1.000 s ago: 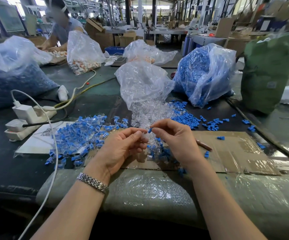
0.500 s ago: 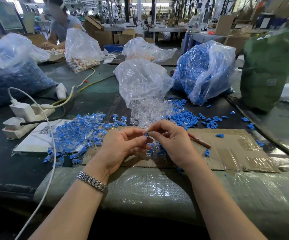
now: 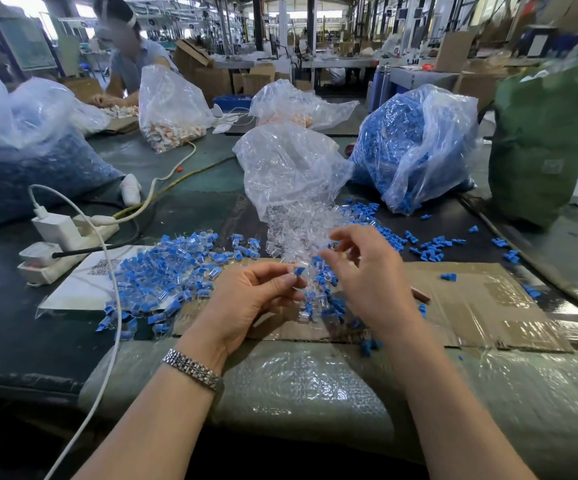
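Observation:
My left hand (image 3: 251, 299) pinches a small blue-and-clear plastic piece (image 3: 299, 271) between thumb and forefinger, above the cardboard sheet (image 3: 481, 306). My right hand (image 3: 367, 275) hovers just right of it with its fingers loosely spread and nothing visibly held. Beneath both hands lies a small heap of mixed clear and blue parts (image 3: 325, 299). Clear plastic parts (image 3: 301, 226) spill from a transparent bag (image 3: 287, 168) just beyond my hands. A pile of assembled blue-and-clear pieces (image 3: 169, 278) lies to the left.
A bag of blue parts (image 3: 415, 143) stands at the back right, loose blue parts (image 3: 429, 247) in front of it. A white power strip (image 3: 62, 244) with a charger and cable sits left. A large bag (image 3: 13, 150) and a green sack (image 3: 544, 143) flank the table. Another person (image 3: 131, 57) works far left.
My hands were together, both pinching a piece. Now they have parted: the left keeps the piece, the right has let go and lifted to the right.

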`<action>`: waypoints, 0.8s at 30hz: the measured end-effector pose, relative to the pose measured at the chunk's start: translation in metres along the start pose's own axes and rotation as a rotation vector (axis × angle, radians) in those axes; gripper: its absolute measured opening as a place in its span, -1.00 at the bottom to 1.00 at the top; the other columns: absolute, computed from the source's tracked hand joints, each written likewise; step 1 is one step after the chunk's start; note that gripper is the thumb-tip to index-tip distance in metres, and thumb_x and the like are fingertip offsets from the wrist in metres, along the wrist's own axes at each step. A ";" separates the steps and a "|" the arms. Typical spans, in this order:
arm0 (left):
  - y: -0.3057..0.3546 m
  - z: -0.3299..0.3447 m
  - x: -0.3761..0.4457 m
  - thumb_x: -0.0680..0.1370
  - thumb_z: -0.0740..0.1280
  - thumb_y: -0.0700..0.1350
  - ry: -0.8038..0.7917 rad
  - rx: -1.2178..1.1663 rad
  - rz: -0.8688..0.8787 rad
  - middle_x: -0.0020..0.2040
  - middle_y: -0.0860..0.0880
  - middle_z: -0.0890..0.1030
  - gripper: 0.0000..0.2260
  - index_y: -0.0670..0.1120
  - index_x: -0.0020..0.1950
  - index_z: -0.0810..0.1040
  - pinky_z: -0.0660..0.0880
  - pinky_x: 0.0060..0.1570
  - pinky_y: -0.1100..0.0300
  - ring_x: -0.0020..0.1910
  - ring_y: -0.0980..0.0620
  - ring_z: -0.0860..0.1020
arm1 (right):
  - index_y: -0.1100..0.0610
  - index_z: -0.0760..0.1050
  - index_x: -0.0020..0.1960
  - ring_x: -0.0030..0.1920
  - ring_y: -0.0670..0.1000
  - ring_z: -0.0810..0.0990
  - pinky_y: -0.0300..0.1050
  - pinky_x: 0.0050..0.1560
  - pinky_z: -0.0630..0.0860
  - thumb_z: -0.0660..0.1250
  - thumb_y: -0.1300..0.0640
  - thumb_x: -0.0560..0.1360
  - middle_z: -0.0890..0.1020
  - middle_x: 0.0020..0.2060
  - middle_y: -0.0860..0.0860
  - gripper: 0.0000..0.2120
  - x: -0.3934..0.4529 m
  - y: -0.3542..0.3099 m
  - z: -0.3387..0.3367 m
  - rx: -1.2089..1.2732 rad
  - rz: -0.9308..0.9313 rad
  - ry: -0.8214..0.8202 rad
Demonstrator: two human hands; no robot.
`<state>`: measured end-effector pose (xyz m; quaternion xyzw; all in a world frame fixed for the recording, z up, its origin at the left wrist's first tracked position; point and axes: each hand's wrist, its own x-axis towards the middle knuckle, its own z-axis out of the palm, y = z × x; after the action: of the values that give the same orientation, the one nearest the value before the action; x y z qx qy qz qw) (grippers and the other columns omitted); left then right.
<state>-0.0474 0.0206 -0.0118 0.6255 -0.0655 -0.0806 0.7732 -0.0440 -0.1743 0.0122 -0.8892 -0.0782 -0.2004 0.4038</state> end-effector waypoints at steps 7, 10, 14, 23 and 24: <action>-0.001 -0.005 0.001 0.46 0.46 -0.21 -0.019 -0.079 -0.013 0.07 -0.29 0.70 -0.79 -0.17 0.09 0.71 0.65 -0.10 0.21 -0.05 -0.14 0.70 | 0.17 0.37 0.32 0.28 0.22 0.42 0.16 0.24 0.46 0.36 -0.17 0.53 0.43 0.30 0.21 -0.46 0.017 0.008 -0.017 -0.685 0.413 -0.396; 0.001 -0.005 0.001 0.47 0.45 -0.21 -0.017 -0.074 -0.012 0.07 -0.28 0.70 -0.78 -0.19 0.11 0.68 0.64 -0.09 0.20 -0.04 -0.14 0.70 | 0.19 0.41 0.26 0.26 0.24 0.38 0.16 0.24 0.43 0.31 -0.12 0.55 0.41 0.28 0.24 -0.55 0.022 0.004 -0.014 -0.745 0.399 -0.432; 0.001 -0.006 0.001 0.47 0.45 -0.21 -0.022 -0.099 -0.012 0.09 -0.27 0.70 -0.73 -0.21 0.16 0.65 0.65 -0.06 0.18 -0.02 -0.13 0.70 | 0.23 0.42 0.13 0.16 0.22 0.44 0.05 0.07 0.47 0.24 0.04 0.58 0.43 0.16 0.22 -0.74 0.031 -0.001 -0.018 -0.634 0.471 -0.456; 0.001 -0.010 0.005 0.47 0.46 -0.17 0.078 -0.259 0.035 0.11 -0.21 0.70 -0.71 -0.17 0.18 0.62 0.63 -0.09 0.22 -0.03 -0.05 0.70 | 0.38 0.47 0.17 -0.09 0.18 0.74 0.04 -0.06 0.68 0.24 0.27 0.64 0.71 -0.15 0.21 -0.81 0.023 -0.028 -0.047 0.412 0.467 -0.781; 0.001 -0.011 0.005 0.48 0.46 -0.17 0.093 -0.286 0.042 0.10 -0.21 0.71 -0.72 -0.16 0.17 0.63 0.63 -0.10 0.21 -0.03 -0.04 0.70 | 0.39 0.46 0.22 -0.05 0.20 0.74 0.03 -0.07 0.67 0.24 0.25 0.64 0.71 -0.12 0.22 -0.77 0.020 -0.030 -0.048 0.439 0.465 -0.831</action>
<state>-0.0403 0.0304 -0.0131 0.5106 -0.0307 -0.0440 0.8581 -0.0486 -0.1907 0.0701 -0.7820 -0.0725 0.2851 0.5495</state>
